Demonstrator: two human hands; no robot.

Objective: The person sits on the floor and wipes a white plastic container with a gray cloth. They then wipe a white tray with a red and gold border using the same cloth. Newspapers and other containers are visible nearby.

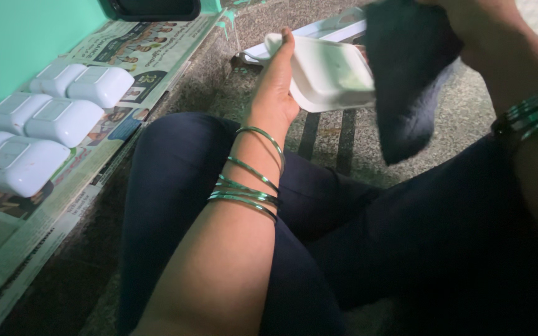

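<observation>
Two dark-clad legs fill most of the head view, folded on a speckled stone floor. Along the left runs a turquoise wall, and at its foot lies a strip of newspaper bearing a row of white rounded plastic cases, set close together and well apart from the hands. A dark tray sits at the top edge of the paper.

Smaller and nearer the work, a dark cloth hangs from the right hand, which is largely cut off by the frame; it seems bunched in that hand, though the fingers themselves are hidden, so I cannot tell how they close. Green bangles circle that wrist.

The left hand, also ringed with thin green bangles, holds a white plastic case up over the floor, the palm behind its near edge and the fingers wrapped round it, thumb lying along the top. The cloth overlaps the case's right side. Beyond it a flat white lid-like piece lies on the floor.

Judging by this, the step in hand is wiping the held case with the cloth. Continuing would call for a firm left grip while the cloth is drawn across the surface.
</observation>
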